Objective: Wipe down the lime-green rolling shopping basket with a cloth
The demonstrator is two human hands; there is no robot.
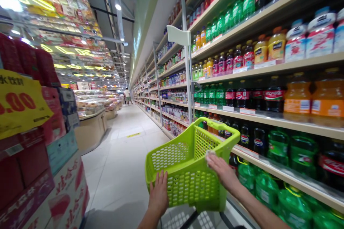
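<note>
A bright green plastic shopping cart (195,186) with a perforated basket stands right in front of me, side-on; no goods show inside it. My left hand (159,193) lies against the near side of the basket by its left end, fingers stretched out and apart. Farther right, my right hand (221,171) presses a small crumpled white cloth or tissue (211,153) onto the cart's upper rim. Most of that white piece is hidden under the fingertips. The cart's green handle (215,124) rises beyond the right hand, at the shelf side.
Shelves of soft-drink bottles (274,94) line the right, close to the cart. Stacked boxes (63,186) with a yellow price sign (21,103) stand at the left. A tiled aisle (120,157) runs ahead past a rounded display counter (90,128). People (127,96) are far off.
</note>
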